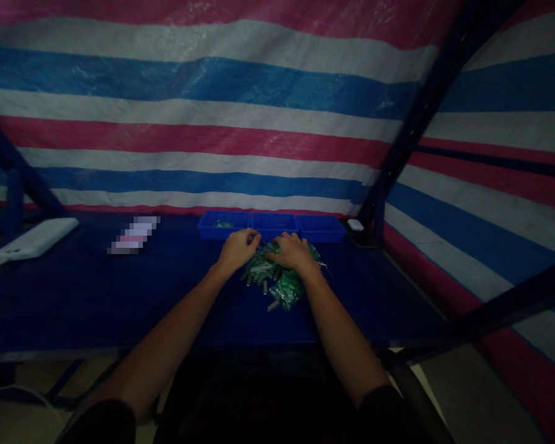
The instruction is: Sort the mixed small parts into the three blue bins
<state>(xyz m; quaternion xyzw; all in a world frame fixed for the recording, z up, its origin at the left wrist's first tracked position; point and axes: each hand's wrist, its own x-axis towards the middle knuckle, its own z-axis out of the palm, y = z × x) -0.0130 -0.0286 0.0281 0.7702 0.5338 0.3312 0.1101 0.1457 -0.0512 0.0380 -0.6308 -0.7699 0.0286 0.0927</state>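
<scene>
A heap of small green and silver parts [280, 280] lies on the dark blue table [97, 296], just in front of a row of three blue bins [272, 224]. My left hand [237, 248] rests at the heap's left edge with its fingers curled, pinching at something I cannot make out. My right hand [292, 250] lies on top of the heap, fingers bent down into the parts. The left bin [222, 225] holds a few green parts.
A white flat device [36, 238] with a cable lies at the table's far left. A blurred card [134, 235] sits left of the bins. A small white object [355, 225] lies by the dark metal frame post [398, 154]. A striped tarpaulin hangs behind.
</scene>
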